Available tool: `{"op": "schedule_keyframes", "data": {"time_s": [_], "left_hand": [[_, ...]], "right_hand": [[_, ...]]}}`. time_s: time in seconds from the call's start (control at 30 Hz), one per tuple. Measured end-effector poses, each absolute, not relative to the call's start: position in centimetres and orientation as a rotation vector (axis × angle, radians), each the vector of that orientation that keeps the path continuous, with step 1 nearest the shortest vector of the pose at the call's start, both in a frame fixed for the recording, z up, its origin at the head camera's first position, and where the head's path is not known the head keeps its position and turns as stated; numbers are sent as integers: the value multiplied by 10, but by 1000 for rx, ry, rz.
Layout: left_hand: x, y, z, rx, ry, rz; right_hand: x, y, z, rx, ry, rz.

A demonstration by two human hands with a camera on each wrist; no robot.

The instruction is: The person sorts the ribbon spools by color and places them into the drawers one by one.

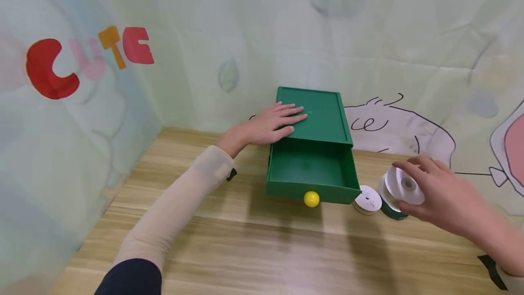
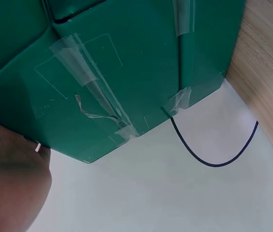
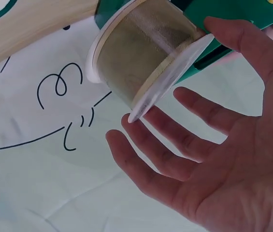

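Observation:
My left hand [image 1: 272,124] lies flat on top of a green drawer box [image 1: 321,113], fingers spread. The box's drawer [image 1: 311,167] is pulled out, with a yellow ball knob [image 1: 311,199] on its front. In the left wrist view, clear tape [image 2: 80,65] runs along the box's green side. To the right of the box, my right hand [image 1: 444,190] holds a ribbon spool [image 3: 143,50] by its white rim, between thumb and fingers. Sheer gold-beige ribbon is wound on it. Under it in the head view is a spool with green ribbon [image 1: 394,213].
Another white-faced spool [image 1: 367,199] lies by the drawer's right front corner. The box stands on a wood-grain table [image 1: 262,249] against a printed cloth backdrop [image 1: 245,22]. Cloth also hangs on the left side.

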State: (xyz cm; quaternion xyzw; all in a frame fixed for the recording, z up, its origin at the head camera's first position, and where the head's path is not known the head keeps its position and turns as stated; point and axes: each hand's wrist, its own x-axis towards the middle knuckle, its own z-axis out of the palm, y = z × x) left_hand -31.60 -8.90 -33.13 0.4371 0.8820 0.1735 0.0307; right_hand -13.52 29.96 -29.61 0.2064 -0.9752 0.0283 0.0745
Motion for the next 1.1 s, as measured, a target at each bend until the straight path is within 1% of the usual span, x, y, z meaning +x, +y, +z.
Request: {"op": "schedule_keyframes", "data": {"time_s": [0.17,0.43,0.6,0.83,1.1], "left_hand": [[-314,-88,-335,1341,2719,545],[-318,-86,-334,1363,2725,562],[-318,-85,-333,1357,2733,556],[-318,-85,-334,1368,2725,571],[-316,-85,-334,1374,2705,576]], "right_hand": [[-138,296,-284,673,-2949,69],[-147,286,-246,763,-3009,52],[-153,281,-231,852,-2996,32],[-164,271,-220,957,-2997,33],[-172,244,-211,1069,-2983,58]]}}
